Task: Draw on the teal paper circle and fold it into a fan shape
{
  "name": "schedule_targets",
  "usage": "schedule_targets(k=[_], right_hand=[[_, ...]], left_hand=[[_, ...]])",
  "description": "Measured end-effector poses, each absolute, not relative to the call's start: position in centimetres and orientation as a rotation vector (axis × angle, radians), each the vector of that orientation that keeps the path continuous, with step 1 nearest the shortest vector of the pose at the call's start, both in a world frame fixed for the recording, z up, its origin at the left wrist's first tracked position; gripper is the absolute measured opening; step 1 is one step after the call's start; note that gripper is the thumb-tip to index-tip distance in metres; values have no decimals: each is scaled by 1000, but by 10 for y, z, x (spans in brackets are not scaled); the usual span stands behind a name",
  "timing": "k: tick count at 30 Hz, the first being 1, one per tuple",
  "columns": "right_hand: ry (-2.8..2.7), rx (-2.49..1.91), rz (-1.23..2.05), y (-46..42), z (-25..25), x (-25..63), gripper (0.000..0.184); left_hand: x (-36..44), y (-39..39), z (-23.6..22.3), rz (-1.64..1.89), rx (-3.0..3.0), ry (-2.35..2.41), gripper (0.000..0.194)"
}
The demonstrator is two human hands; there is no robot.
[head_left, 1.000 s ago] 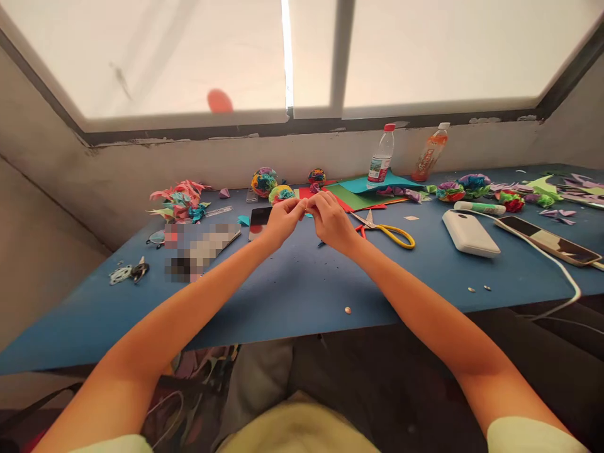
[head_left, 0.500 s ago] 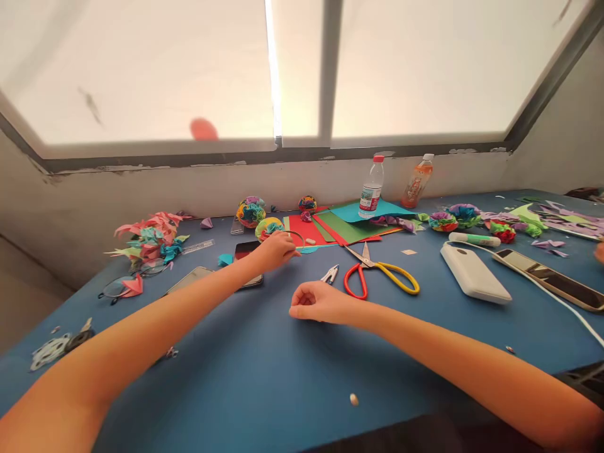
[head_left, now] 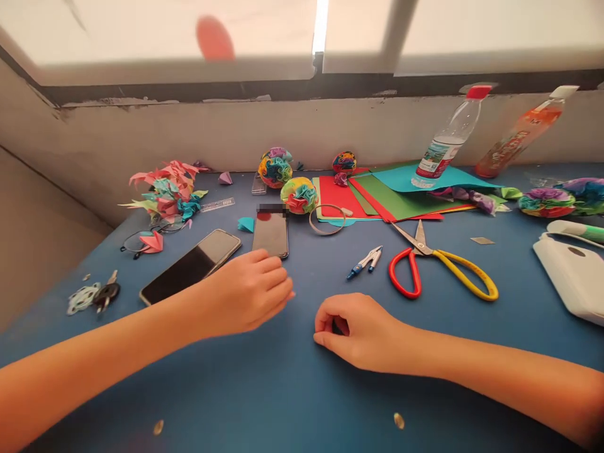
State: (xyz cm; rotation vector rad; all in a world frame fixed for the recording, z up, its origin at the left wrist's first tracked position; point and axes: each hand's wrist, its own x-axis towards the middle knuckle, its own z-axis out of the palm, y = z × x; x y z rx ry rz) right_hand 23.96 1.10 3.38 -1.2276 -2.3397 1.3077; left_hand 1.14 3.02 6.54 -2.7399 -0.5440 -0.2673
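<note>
Left hand [head_left: 250,290]: fingers curled, thumb mostly hidden; cannot tell whether they clamp anything
Right hand [head_left: 356,330]: thumb and index finger bent round, tips together; cannot tell if something small is between
Small phone [head_left: 270,235]: just beyond the left knuckles, long axis running away from the person
Large phone [head_left: 191,267]: beside the left wrist, slanting away rightward
Compass [head_left: 365,263]: on the worktop [head_left: 264,390] beyond the right hand, slanting away rightward
Scissors [head_left: 419,248]: right of the compass, blades spread and pointing away
Hoop [head_left: 311,228]: beyond both hands, overlapping the paper [head_left: 333,194]
Change: left hand has drawn back from the hoop
</note>
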Motion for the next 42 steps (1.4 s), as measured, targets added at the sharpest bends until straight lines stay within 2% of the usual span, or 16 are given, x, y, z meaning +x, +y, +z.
schedule_targets(k=[4,8,14,20,24,30,36,42], right_hand=[[-2384,-1184,1230,3,25,236,10],[-2457,-1176,1129,3,18,236,14],[-2408,-1255,1393,5,35,235,21],[-2491,-1209,1399,12,50,219,11],[-2712,-1093,1386,21,63,206,11],[-2966,-1000,1149,39,75,192,12],[-3120,-959,1056,41,71,186,15],[-3342,-1057,826,44,78,170,20]], left_hand=[[4,-11,46,-315,-2802,-513,18],[0,-17,23,-409,-2878,-476,17],[-6,-7,14,-513,-3054,-619,18],[-8,-12,15,-654,-2997,-499,19],[-9,-13,14,-677,-2970,-517,19],[-12,-12,12,-700,-2971,-548,19],[-13,-13,13,-693,-2951,-589,16],[-14,-12,11,-683,-2965,-584,14]])
